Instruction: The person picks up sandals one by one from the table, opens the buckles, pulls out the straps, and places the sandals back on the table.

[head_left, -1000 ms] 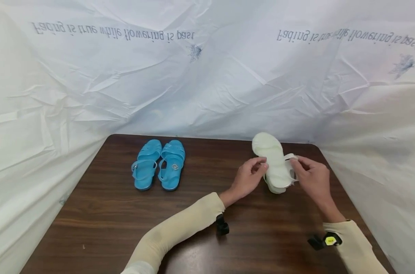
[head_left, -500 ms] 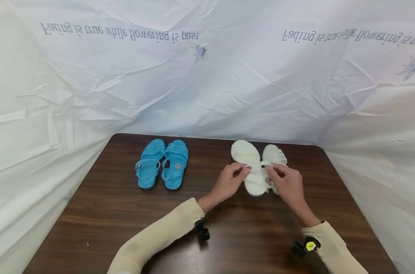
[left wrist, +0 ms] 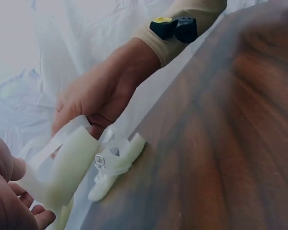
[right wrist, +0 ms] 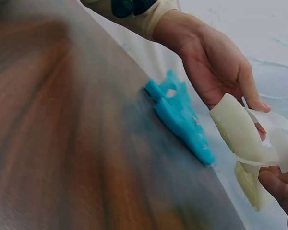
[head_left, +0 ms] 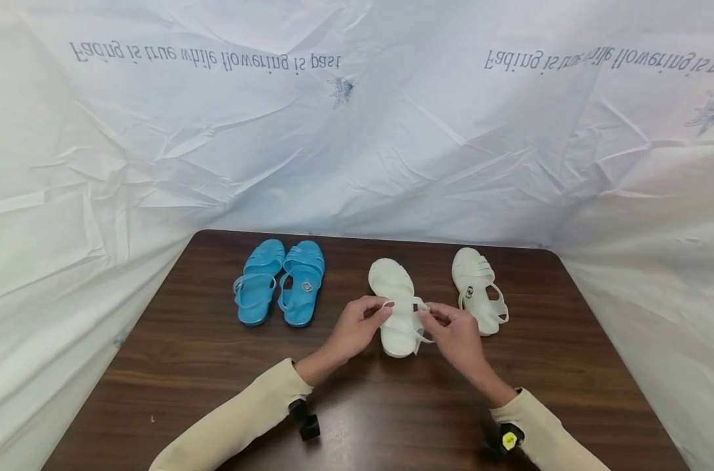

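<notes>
A white sandal (head_left: 393,281) is held between both hands in front of the person, and the wrist views show its sole above the table. My left hand (head_left: 354,327) pinches its strap on the left side. On the other side, my right hand (head_left: 458,340) pinches the white ankle strap (head_left: 419,301) between thumb and fingers. A second white sandal (head_left: 480,302), with a buckle showing, lies toe-away on the table right of the hands. In the left wrist view that second sandal (left wrist: 108,175) appears beyond the held one (left wrist: 72,163).
Two blue sandals (head_left: 254,297) lie side by side, toes away, on the left of the dark wooden table (head_left: 174,366). White sheeting (head_left: 357,157) with printed lettering hangs behind the table's far edge and along both sides.
Both hands have carried the white sandal leftward and toward the person, away from the second white sandal, which it first covered. That second sandal is now fully uncovered. The blue sandals stay put.
</notes>
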The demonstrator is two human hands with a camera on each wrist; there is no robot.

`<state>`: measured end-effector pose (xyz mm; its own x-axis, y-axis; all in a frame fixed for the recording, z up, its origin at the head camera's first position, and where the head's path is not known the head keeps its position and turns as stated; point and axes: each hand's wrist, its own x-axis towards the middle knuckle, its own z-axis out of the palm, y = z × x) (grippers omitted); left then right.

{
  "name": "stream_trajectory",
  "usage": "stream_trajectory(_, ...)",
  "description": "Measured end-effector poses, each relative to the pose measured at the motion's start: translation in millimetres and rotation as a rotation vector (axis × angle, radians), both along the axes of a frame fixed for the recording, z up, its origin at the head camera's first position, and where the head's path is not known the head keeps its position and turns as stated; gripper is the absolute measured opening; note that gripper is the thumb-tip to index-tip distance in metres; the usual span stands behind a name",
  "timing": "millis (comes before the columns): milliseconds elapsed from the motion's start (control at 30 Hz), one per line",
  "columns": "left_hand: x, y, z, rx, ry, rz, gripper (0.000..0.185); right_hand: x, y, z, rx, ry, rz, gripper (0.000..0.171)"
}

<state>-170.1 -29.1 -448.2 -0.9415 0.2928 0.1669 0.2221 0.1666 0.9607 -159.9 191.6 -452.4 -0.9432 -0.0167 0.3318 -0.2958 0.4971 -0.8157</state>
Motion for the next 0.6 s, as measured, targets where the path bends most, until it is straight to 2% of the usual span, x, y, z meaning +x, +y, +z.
stream_trajectory(333, 23.1, -28.5, -10.7, 0.002, -0.15, -0.026, 0.029, 17.1, -21.8, -14.5, -0.059, -0.138, 0.066, 0.016)
stream_trajectory(600, 28.7, -41.4, -19.6, -0.047, -0.233, -0.006, 0.024, 26.3, -34.6, -24.1, -0.195, -0.317, 0.146, 0.021)
